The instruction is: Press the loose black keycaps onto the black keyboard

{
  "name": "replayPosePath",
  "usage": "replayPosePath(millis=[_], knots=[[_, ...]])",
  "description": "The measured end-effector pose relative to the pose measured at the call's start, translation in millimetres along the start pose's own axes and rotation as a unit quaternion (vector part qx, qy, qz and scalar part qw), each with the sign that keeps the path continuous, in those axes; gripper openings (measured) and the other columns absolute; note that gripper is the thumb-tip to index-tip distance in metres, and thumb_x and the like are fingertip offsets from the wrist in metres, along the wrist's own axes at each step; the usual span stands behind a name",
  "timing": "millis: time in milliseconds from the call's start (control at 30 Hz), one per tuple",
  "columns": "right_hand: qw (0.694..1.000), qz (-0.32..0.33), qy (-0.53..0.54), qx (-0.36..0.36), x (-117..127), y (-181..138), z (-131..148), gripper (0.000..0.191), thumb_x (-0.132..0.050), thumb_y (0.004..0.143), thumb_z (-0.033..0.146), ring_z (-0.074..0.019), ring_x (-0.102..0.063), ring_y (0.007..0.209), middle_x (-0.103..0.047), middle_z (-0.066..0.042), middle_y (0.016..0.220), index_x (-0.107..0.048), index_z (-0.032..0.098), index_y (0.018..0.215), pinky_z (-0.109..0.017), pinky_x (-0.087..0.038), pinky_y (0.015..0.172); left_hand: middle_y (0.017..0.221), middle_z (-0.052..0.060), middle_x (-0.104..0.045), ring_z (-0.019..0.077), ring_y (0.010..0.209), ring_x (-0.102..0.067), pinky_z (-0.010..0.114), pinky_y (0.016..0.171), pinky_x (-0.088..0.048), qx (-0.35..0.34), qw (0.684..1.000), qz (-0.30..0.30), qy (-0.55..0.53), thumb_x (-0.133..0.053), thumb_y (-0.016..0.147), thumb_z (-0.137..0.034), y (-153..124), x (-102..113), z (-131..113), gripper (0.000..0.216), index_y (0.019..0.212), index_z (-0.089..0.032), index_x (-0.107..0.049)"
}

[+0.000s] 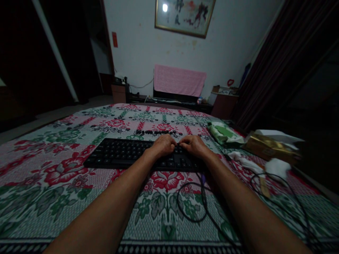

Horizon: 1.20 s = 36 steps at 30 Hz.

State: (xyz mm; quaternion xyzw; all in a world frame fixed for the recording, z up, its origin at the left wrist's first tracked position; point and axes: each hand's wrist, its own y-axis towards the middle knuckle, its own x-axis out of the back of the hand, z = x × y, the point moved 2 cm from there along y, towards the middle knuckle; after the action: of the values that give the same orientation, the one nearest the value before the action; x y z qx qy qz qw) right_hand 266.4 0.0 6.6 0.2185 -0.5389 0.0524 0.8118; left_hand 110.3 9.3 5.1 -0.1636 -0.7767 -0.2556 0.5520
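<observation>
A black keyboard [119, 151] lies flat on a flowered cloth [169, 180] in front of me. Both hands meet over its right part. My left hand [164, 144] rests on the keys with its fingers curled together. My right hand [194, 144] is pinched, fingertips pressed down near the far edge, close to the left thumb. Whatever is between the fingertips of either hand is too small and dark to make out. Just beyond the keyboard is a row of small black pieces [156, 132], which look like loose keycaps.
A black cable [192, 220] with a purple plug [203, 178] loops on the cloth at the near side. To the right lie a green wipes packet [224, 133], a gold box [270, 146], crumpled white tissue [278, 167] and a small wooden-looking stick [264, 187].
</observation>
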Motion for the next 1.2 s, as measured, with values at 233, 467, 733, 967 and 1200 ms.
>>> replayPosePath(millis=[233,467,733,967,1200], knots=[[0.997,0.048,0.022,-0.054,1.9,9.3,-3.5,0.017,-0.056,0.070,0.019,-0.0140,-0.059,0.070,-0.069,-0.001,0.074,-0.071,0.017,0.079,-0.021,-0.042,0.063,0.106,0.006,-0.064,0.0210,0.101,-0.057,0.029,0.088,-0.042,0.061,0.998,-0.020,0.022,-0.044,0.077,-0.027,-1.6,2.3,9.0,0.035,0.105,-0.023,-0.064],[0.994,0.092,0.022,-0.062,8.4,15.9,0.6,0.017,-0.057,0.067,0.019,-0.0128,-0.057,0.064,-0.067,-0.001,0.068,-0.071,0.015,0.076,-0.019,-0.040,0.057,0.097,0.004,-0.068,0.0184,0.096,-0.060,0.026,0.084,-0.043,0.042,0.999,0.026,0.012,-0.041,0.078,-0.027,-0.3,0.8,11.4,0.031,0.094,-0.025,-0.068],[0.986,0.113,0.071,-0.100,10.1,18.1,2.3,0.015,-0.057,0.066,0.024,-0.0092,-0.050,0.054,-0.061,0.002,0.058,-0.069,0.015,0.069,-0.017,-0.036,0.048,0.097,0.005,-0.068,0.0196,0.095,-0.060,0.027,0.082,-0.043,0.044,0.999,0.024,0.000,-0.041,0.077,-0.027,-2.7,3.2,10.3,0.033,0.097,-0.025,-0.067],[0.975,0.161,0.100,-0.116,7.1,25.3,-6.3,0.020,-0.059,0.065,0.032,-0.0069,-0.044,0.047,-0.057,0.003,0.053,-0.070,0.015,0.071,-0.017,-0.034,0.045,0.094,0.004,-0.069,0.0192,0.092,-0.060,0.026,0.081,-0.043,0.047,0.999,0.024,0.003,-0.041,0.077,-0.027,-1.8,2.8,10.8,0.031,0.092,-0.025,-0.069],[0.967,0.199,0.114,-0.113,11.7,23.1,-3.4,0.023,-0.059,0.065,0.035,-0.0054,-0.039,0.046,-0.051,0.005,0.049,-0.068,0.015,0.069,-0.017,-0.031,0.044,0.090,0.003,-0.069,0.0174,0.090,-0.060,0.024,0.078,-0.043,0.038,0.999,0.028,0.013,-0.041,0.076,-0.026,-2.0,2.8,11.6,0.029,0.085,-0.025,-0.069]])
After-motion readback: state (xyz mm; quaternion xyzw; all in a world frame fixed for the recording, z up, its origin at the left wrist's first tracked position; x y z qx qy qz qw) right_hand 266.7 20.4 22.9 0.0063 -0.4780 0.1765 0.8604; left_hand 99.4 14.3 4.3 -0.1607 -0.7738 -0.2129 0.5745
